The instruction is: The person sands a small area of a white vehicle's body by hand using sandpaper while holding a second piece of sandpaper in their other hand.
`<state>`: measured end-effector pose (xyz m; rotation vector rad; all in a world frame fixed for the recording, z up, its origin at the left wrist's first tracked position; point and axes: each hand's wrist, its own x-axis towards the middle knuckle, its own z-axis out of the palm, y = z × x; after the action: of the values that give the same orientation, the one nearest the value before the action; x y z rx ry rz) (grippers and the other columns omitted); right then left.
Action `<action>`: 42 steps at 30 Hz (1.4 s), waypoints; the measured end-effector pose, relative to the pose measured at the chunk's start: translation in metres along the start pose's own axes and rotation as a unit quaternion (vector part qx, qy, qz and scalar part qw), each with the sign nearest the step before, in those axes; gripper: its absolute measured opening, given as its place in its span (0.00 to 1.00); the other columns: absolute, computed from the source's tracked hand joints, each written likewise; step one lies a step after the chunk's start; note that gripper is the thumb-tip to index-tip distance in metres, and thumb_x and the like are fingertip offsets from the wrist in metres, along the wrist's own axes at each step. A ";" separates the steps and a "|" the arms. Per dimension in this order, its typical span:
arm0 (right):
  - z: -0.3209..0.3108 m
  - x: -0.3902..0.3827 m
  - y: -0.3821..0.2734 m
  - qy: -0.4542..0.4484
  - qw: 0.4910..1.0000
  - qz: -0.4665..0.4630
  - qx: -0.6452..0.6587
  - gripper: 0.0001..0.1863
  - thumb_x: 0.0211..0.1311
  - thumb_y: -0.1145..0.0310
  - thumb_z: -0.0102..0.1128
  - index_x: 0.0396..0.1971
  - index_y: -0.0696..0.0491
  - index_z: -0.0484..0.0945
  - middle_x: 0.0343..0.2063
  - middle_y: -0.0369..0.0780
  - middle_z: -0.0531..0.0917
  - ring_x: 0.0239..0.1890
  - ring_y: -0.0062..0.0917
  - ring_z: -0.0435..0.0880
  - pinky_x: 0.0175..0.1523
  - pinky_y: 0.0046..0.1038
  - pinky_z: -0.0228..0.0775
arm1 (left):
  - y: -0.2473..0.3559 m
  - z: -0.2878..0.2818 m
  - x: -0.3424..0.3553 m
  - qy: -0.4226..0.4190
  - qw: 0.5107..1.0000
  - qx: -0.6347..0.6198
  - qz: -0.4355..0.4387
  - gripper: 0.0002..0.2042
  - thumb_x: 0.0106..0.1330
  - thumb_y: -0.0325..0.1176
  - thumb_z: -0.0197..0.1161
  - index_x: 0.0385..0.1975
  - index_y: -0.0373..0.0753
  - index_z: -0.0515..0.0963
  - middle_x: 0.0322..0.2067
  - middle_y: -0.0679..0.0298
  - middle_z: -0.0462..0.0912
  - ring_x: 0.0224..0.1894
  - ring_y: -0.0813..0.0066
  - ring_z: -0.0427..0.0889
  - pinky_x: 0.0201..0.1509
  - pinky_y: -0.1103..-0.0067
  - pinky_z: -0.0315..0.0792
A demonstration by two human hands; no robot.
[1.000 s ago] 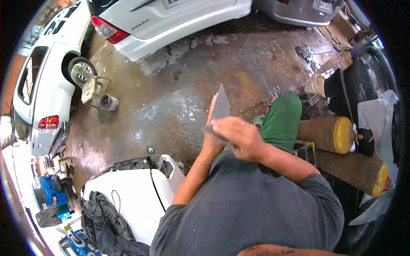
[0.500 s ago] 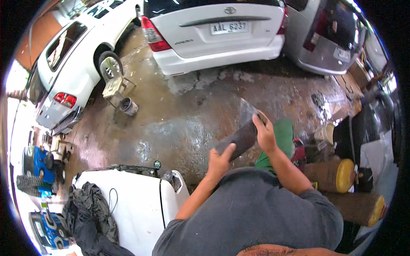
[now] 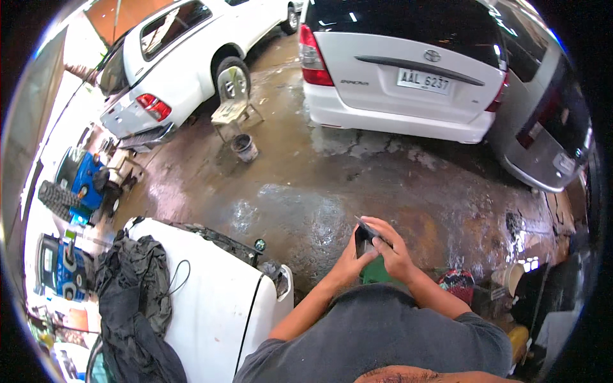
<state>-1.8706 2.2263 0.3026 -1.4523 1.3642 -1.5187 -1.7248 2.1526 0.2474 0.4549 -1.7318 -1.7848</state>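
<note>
In front of my body, both hands meet around a dark, thin sheet [image 3: 364, 237] that looks like sandpaper, bent or folded to a small size. My left hand [image 3: 347, 263] grips its near left side, with the thumb pressed toward the middle. On the other side my right hand [image 3: 394, 250] is closed on it, fingers curled over the far edge and thumb on top. The fingers hide much of the sheet. Under the hands a bit of green cloth [image 3: 377, 271] shows.
At my left lies a white vehicle panel [image 3: 207, 287] with a crumpled dark cloth [image 3: 137, 300] on it. Ahead, a plastic chair [image 3: 230, 108] and a bucket [image 3: 244, 148] stand on the wet floor [image 3: 306, 204]. Parked beyond are a white pickup [image 3: 182, 70] and a white car [image 3: 402, 105].
My hands have come together, and the sheet, stretched out between them before, is now folded or bent small. The view has turned, so the cars appear farther right.
</note>
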 end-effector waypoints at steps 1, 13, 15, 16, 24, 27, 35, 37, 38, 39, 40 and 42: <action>0.002 0.008 0.001 -0.011 1.000 0.001 0.006 0.22 0.66 0.72 0.57 0.59 0.58 0.74 0.61 0.47 0.75 0.65 0.37 0.72 0.70 0.34 0.59 | 0.000 -0.007 0.005 -0.009 0.995 0.077 -0.057 0.38 0.74 0.41 0.56 0.75 0.35 0.43 0.73 0.54 0.54 0.75 0.66 0.51 0.77 0.72 0.47; 0.029 0.162 0.074 -0.196 0.965 -0.152 -0.082 0.23 0.58 0.78 0.63 0.56 0.55 0.78 0.54 0.48 0.81 0.58 0.44 0.79 0.63 0.39 0.71 | -0.028 -0.108 0.094 0.185 0.976 0.071 -0.095 0.34 0.66 0.25 0.56 0.73 0.33 0.52 0.69 0.54 0.63 0.72 0.68 0.60 0.74 0.73 0.54; 0.025 0.206 0.085 -0.180 0.958 -0.198 -0.099 0.23 0.57 0.78 0.63 0.55 0.55 0.78 0.55 0.48 0.81 0.58 0.44 0.79 0.64 0.38 0.71 | -0.013 -0.116 0.123 0.209 0.974 0.052 -0.071 0.35 0.65 0.22 0.53 0.73 0.32 0.51 0.70 0.54 0.61 0.73 0.67 0.58 0.75 0.74 0.53; 0.022 0.229 0.099 -0.141 0.971 -0.149 -0.124 0.23 0.57 0.78 0.64 0.54 0.55 0.78 0.54 0.47 0.81 0.58 0.44 0.79 0.63 0.38 0.72 | -0.036 -0.121 0.124 0.232 0.965 0.068 -0.098 0.35 0.65 0.23 0.53 0.74 0.33 0.51 0.70 0.54 0.62 0.72 0.67 0.59 0.75 0.73 0.53; 0.030 0.323 0.123 -0.232 0.944 -0.228 -0.061 0.27 0.56 0.78 0.65 0.58 0.53 0.77 0.53 0.46 0.82 0.56 0.41 0.81 0.60 0.36 0.73 | -0.027 -0.173 0.202 0.294 0.940 0.162 -0.061 0.37 0.66 0.25 0.59 0.74 0.35 0.51 0.69 0.54 0.64 0.70 0.67 0.63 0.73 0.72 0.57; 0.037 0.366 0.149 -0.143 0.986 -0.055 -0.064 0.25 0.58 0.78 0.64 0.58 0.53 0.77 0.55 0.45 0.81 0.58 0.39 0.80 0.62 0.36 0.72 | -0.015 -0.173 0.220 0.318 0.940 0.121 -0.006 0.37 0.65 0.25 0.59 0.74 0.35 0.51 0.68 0.53 0.65 0.70 0.68 0.64 0.73 0.73 0.57; 0.066 0.430 0.166 -0.164 0.982 0.076 0.049 0.21 0.61 0.79 0.59 0.56 0.55 0.77 0.55 0.47 0.81 0.58 0.40 0.79 0.64 0.35 0.69 | -0.011 -0.223 0.260 0.349 0.930 0.117 0.013 0.38 0.59 0.17 0.47 0.75 0.34 0.50 0.70 0.47 0.60 0.74 0.62 0.58 0.75 0.73 0.52; 0.076 0.437 0.144 -0.219 0.973 -0.066 -0.006 0.21 0.63 0.79 0.57 0.57 0.55 0.77 0.55 0.47 0.80 0.58 0.40 0.79 0.64 0.35 0.69 | -0.010 -0.251 0.268 0.391 0.908 0.149 -0.025 0.38 0.58 0.17 0.46 0.74 0.32 0.50 0.71 0.48 0.60 0.74 0.62 0.57 0.76 0.73 0.51; 0.083 0.438 0.138 -0.266 0.957 -0.116 -0.014 0.21 0.64 0.79 0.56 0.57 0.55 0.77 0.55 0.47 0.80 0.58 0.40 0.79 0.64 0.35 0.69 | -0.017 -0.276 0.273 0.390 0.914 0.109 -0.013 0.38 0.58 0.17 0.46 0.74 0.32 0.50 0.71 0.49 0.60 0.75 0.62 0.56 0.76 0.74 0.50; 0.091 0.449 0.144 -0.271 0.956 -0.116 -0.016 0.21 0.64 0.79 0.56 0.57 0.55 0.77 0.55 0.47 0.80 0.58 0.40 0.79 0.64 0.35 0.69 | -0.023 -0.287 0.274 0.393 0.913 0.105 -0.012 0.38 0.58 0.17 0.46 0.74 0.32 0.50 0.71 0.49 0.60 0.75 0.62 0.56 0.76 0.74 0.50; 0.103 0.462 0.153 -0.248 0.964 -0.093 -0.010 0.21 0.64 0.79 0.56 0.57 0.55 0.77 0.55 0.47 0.80 0.58 0.39 0.79 0.64 0.34 0.69 | -0.029 -0.298 0.274 0.394 0.913 0.103 -0.021 0.38 0.58 0.16 0.46 0.74 0.32 0.50 0.71 0.49 0.60 0.75 0.62 0.55 0.76 0.73 0.49; 0.128 0.507 0.179 -0.181 0.983 -0.005 0.026 0.20 0.65 0.78 0.56 0.58 0.55 0.76 0.54 0.45 0.81 0.58 0.35 0.80 0.63 0.31 0.69 | -0.023 -0.318 0.289 0.377 0.920 0.105 0.024 0.39 0.56 0.16 0.44 0.74 0.32 0.50 0.71 0.50 0.59 0.75 0.61 0.55 0.77 0.73 0.48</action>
<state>-1.8862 1.6748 0.2737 -1.6097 1.0912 -1.2101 -1.7499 1.7228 0.2439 1.0235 -1.3466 -1.1455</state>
